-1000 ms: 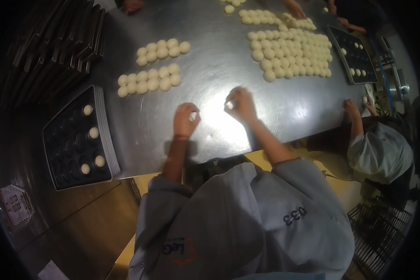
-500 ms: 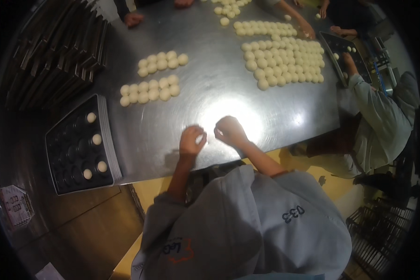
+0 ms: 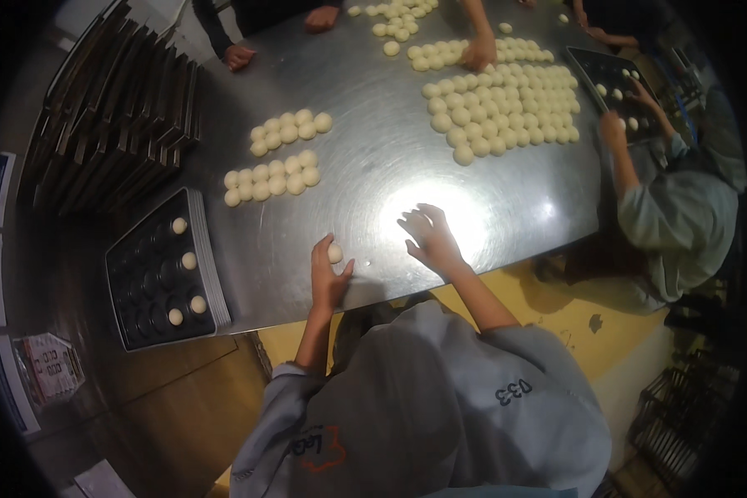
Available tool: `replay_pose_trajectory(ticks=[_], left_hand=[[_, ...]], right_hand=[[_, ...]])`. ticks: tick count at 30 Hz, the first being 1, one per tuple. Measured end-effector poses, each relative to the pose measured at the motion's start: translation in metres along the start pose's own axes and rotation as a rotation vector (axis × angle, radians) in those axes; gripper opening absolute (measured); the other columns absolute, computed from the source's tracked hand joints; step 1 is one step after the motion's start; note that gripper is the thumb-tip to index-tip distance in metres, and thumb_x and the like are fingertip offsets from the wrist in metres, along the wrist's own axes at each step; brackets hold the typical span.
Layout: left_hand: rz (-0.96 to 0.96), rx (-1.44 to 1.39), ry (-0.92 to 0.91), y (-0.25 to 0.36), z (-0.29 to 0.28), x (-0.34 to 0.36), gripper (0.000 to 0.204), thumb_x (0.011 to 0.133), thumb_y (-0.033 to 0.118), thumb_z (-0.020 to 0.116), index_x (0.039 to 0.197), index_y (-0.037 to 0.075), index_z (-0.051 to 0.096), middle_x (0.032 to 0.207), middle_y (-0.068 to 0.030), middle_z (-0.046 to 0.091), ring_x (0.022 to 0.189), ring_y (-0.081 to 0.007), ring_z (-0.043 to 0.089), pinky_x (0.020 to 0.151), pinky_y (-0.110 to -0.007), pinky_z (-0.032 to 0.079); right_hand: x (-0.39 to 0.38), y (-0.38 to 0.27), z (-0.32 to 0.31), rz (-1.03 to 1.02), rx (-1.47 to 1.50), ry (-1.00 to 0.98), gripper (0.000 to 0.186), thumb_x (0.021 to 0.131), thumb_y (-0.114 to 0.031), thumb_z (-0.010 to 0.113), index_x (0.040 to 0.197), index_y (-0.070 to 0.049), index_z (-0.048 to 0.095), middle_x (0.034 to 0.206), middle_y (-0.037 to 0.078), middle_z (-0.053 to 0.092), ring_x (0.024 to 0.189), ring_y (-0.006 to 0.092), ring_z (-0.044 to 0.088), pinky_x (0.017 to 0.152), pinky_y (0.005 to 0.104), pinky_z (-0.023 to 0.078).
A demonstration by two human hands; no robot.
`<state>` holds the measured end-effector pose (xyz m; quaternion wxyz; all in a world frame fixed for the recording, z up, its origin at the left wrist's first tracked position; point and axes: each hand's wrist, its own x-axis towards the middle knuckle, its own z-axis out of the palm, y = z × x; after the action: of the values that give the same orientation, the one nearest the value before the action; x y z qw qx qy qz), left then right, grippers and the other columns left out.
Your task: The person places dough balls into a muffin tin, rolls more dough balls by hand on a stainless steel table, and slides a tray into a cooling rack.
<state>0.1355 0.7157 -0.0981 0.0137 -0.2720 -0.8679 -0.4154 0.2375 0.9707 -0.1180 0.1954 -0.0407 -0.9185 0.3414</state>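
Note:
My left hand is curved loosely around a pale dough ball near the front of the steel table, with thumb and fingers at its sides. To its right, my right hand is open over a bright reflection, fingers spread, with nothing visible between them. Beyond my hands at the left are two small groups of dough balls. A large block of dough balls lies at the right, with another band behind it.
A stack of dark cupped trays, the top holding several balls, is at my left below upright racked pans. At the right a co-worker reaches to another tray. Other people's hands work along the far side.
My right hand has gone from curled to spread open, and my left has loosened around its ball. The right-hand co-worker has both hands at the tray; a far hand has moved left over the dough.

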Motion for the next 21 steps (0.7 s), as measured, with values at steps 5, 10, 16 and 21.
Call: replay_pose_trajectory(ticks=[5, 10, 16, 21], left_hand=[[0.096, 0.08, -0.027, -0.012, -0.018, -0.007, 0.062, 0.075, 0.003, 0.077, 0.133, 0.005, 0.057, 0.131, -0.019, 0.056, 0.119, -0.0392, 0.055, 0.106, -0.044, 0.045], [-0.172, 0.19, -0.302, -0.012, -0.021, 0.023, 0.044, 0.074, 0.006, 0.075, 0.117, 0.011, 0.066, 0.12, -0.0154, 0.061, 0.112, -0.0356, 0.059, 0.098, -0.042, 0.049], [-0.231, -0.241, -0.432, -0.058, -0.046, 0.033, 0.033, 0.079, 0.01, 0.078, 0.11, 0.01, 0.066, 0.104, -0.0104, 0.067, 0.099, -0.0271, 0.066, 0.086, -0.037, 0.053], [-0.297, -0.586, -0.166, -0.068, -0.2, 0.003, 0.039, 0.085, 0.005, 0.078, 0.12, 0.009, 0.061, 0.119, -0.0039, 0.06, 0.108, -0.0166, 0.063, 0.093, -0.031, 0.053]], right_hand=[[-0.009, -0.01, -0.009, 0.127, 0.041, 0.014, 0.067, 0.081, -0.007, 0.074, 0.143, -0.017, 0.052, 0.143, 0.02, 0.044, 0.123, 0.0374, 0.052, 0.103, 0.0454, 0.05], [0.013, -0.017, -0.019, 0.161, -0.101, -0.086, 0.044, 0.079, -0.006, 0.073, 0.122, -0.01, 0.064, 0.115, 0.017, 0.063, 0.103, 0.0372, 0.062, 0.086, 0.044, 0.055], [0.054, 0.027, -0.039, 0.682, 0.571, -0.309, 0.029, 0.091, -0.011, 0.067, 0.118, -0.001, 0.063, 0.108, 0.012, 0.069, 0.088, 0.0175, 0.068, 0.074, 0.0288, 0.056], [0.065, -0.019, -0.015, 0.718, 0.706, -0.065, 0.035, 0.093, -0.015, 0.066, 0.125, -0.002, 0.06, 0.104, 0.012, 0.069, 0.091, 0.0184, 0.067, 0.075, 0.03, 0.056]])
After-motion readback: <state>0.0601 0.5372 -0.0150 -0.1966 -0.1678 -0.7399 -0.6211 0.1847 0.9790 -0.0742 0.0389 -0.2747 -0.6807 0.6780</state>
